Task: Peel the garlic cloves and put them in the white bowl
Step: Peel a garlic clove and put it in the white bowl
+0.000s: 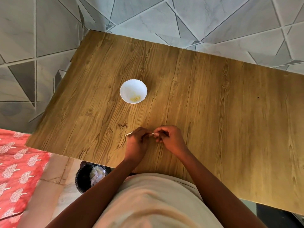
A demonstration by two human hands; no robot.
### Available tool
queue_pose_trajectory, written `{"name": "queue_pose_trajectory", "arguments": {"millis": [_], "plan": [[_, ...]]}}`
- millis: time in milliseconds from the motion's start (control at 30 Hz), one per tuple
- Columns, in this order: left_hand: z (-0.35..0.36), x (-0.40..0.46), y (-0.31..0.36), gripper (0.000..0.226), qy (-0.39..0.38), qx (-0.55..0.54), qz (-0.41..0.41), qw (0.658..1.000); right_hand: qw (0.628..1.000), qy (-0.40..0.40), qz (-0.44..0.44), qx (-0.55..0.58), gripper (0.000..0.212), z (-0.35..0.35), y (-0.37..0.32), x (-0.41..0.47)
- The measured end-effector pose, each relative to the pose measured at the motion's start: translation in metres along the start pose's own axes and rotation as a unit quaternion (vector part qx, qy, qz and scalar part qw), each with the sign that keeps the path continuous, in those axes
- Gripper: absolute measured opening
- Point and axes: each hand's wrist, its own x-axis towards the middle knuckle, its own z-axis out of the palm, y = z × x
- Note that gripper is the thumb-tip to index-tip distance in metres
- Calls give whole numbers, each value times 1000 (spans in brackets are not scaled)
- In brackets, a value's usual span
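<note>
— What do you count from where you sit?

— I count one white bowl (133, 91) on the wooden table (213, 112), with a few peeled cloves (135, 98) in it; too blurred to number.

— And the hands?

— Left hand (136, 142) and right hand (169, 137) meet near the table's front edge, fingers curled, pinching a small garlic clove (152, 134) between them. A pale sliver pokes out of the left hand.

— Anything nearby?

— A black bin (85, 176) holding scraps stands below the table edge, beside red patterned cloth (18, 170).

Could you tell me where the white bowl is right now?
In the head view, the small white scalloped bowl stands on the wooden table, left of centre, beyond both hands.
</note>
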Motion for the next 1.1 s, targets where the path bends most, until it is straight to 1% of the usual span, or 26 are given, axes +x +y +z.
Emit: {"name": "queue_pose_trajectory", "arguments": {"millis": [133,233,333,433,567,633,700,767,867,1000,1100], "plan": [[-1,-3,-2,22,14,20,-21,999,999,28,-5,-29,21,-1,0,4],[-10,-11,-6,15,42,38,-31,998,998,16,-31,-60,17,1,-6,6],[-18,-19,-13,14,55,50,-41,996,993,2,-70,-93,13,8,-14,10],[-21,-23,-16,13,60,48,-47,996,987,7,-97,-124,13,13,-18,15],[-20,-25,-15,11,48,30,-51,997,980,17,-120,-158,23,6,-12,14],[-18,-25,-11,11,46,7,-65,997,985,-11,-118,-124,19,2,-13,7],[-16,-24,-7,13,45,-9,-69,997,991,-39,-90,-88,17,2,-15,-1],[-13,-21,-4,14,37,-27,-68,997,995,-35,-61,-66,16,3,-14,-6],[-7,-19,0,13,7,-42,-70,997,997,-12,-55,-54,9,2,-11,-8],[-1,-19,1,10,-8,-41,-68,997,988,-19,-101,-119,20,-7,-6,-11],[-1,-18,-4,7,-5,-52,-80,995,974,-4,-136,-180,25,-16,1,-11]]}}
